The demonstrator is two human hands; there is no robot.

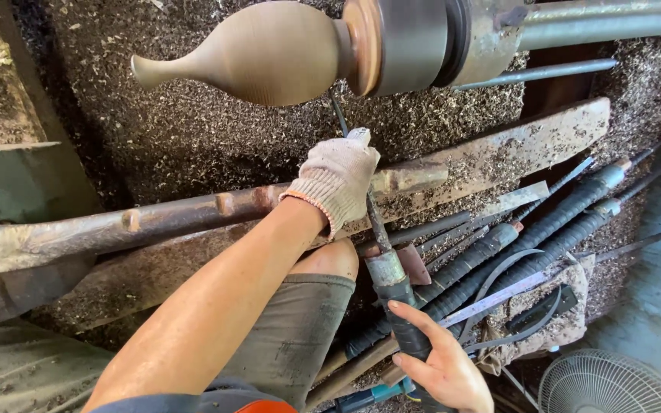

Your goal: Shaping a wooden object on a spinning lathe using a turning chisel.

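Note:
A vase-shaped wooden piece (262, 52) is mounted sideways on a lathe chuck (411, 42) at the top. My left hand (336, 177), in a knitted work glove, rests on the long wooden tool rest (177, 214) and pinches the metal shaft of a turning chisel (376, 229) just below the piece. The chisel's tip reaches up toward the piece's right end near the chuck. My right hand (441, 367), bare, grips the chisel's dark taped handle (399, 302) low in the view. My knee (330, 260) shows between my arms.
Wood shavings (185, 130) cover the lathe bed. Several other long-handled chisels (529, 237) lie in a row at the right. A white fan guard (610, 382) sits at bottom right. A metal bar (606, 27) runs from the chuck to the right.

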